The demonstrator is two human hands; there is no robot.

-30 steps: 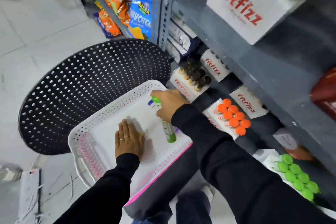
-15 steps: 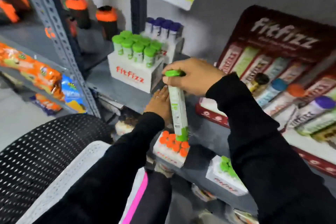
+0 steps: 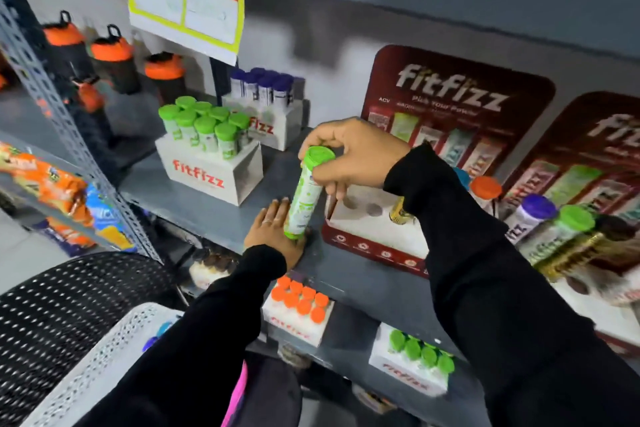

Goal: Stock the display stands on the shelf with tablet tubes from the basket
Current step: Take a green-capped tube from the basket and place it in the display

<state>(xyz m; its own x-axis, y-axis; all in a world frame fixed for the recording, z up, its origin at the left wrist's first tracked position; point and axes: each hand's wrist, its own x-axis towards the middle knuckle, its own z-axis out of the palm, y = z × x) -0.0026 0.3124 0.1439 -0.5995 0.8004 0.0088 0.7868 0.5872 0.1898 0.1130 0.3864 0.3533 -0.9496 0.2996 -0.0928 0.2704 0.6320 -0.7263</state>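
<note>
A: Tube (image 3: 305, 194), green cap, pinched near the top by the right hand (image 3: 349, 156), fingers closed round it, tilted, low end over the left hand (image 3: 275, 234).
B: Left hand?
A: Flat on the shelf (image 3: 207, 215), palm down, fingers spread, nothing held.
B: Around the tube?
A: Just right of it, red stand (image 3: 372, 239) with empty holes, one gold tube seated; the right sleeve covers part of it. Left of the tube, white stand (image 3: 211, 172) full of green caps, purple-cap stand (image 3: 273, 114) behind that. Orange-cap box (image 3: 298, 312) and green-cap box (image 3: 412, 362) below the tube, on the lower shelf.
B: Basket?
A: Basket (image 3: 104, 357) well below-left of the tube, mostly hidden by the left sleeve; contents unclear.
</note>
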